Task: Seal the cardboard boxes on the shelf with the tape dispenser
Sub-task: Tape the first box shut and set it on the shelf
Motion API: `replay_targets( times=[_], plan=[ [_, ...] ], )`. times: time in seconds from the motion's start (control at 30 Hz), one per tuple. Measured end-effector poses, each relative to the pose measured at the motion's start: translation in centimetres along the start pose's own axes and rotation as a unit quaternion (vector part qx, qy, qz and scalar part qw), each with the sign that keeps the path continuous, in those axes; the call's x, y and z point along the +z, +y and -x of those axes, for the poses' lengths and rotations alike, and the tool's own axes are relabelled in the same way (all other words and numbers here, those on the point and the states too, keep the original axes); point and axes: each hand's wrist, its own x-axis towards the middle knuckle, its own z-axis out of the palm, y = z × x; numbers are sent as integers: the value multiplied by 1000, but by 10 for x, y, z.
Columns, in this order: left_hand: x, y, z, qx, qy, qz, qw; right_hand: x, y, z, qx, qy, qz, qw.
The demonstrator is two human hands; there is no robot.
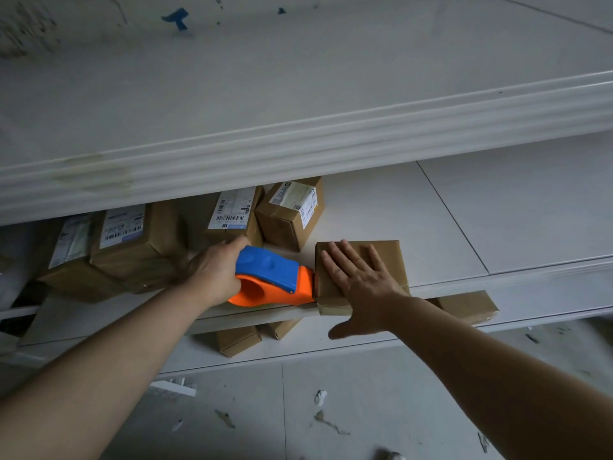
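Grips blue-and-orange tape dispenser [275, 277] in left hand [215, 270], fingers curled round rear of body. Dispenser position: on middle shelf [447, 227] near front edge, orange nose touching left side of plain cardboard box [389, 257]. Presses right hand [361, 280] flat on box top, fingers straight and spread, thumb down over front face. Box position: at front edge of shelf, just right of dispenser. Behind left hand: labelled boxes [292, 210], grouped toward rear of same shelf. Below: more plain boxes [237, 340] on lower shelf [331, 346]. Paper scraps [320, 396] on floor [298, 426].
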Motion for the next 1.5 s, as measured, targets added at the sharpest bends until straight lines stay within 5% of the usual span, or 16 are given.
replay_targets(
  times=[0.27,0.53,0.7,1.33,1.5],
  plan=[
    [-1,-13,20,2,-54,71,996,-18,-12,-26,82,-33,-6,996],
    [-1,-24,43,84,-90,89,988,-11,-11,-15,65,-35,32,997],
    [-6,-58,57,30,-76,142,986,-20,-7,-17,81,-62,15,995],
    [-27,30,28,60,-61,-161,983,-15,-4,-12,56,-54,26,997],
    [-41,43,29,82,-110,-364,921,-16,0,-8,57,-48,16,997]
  ],
)
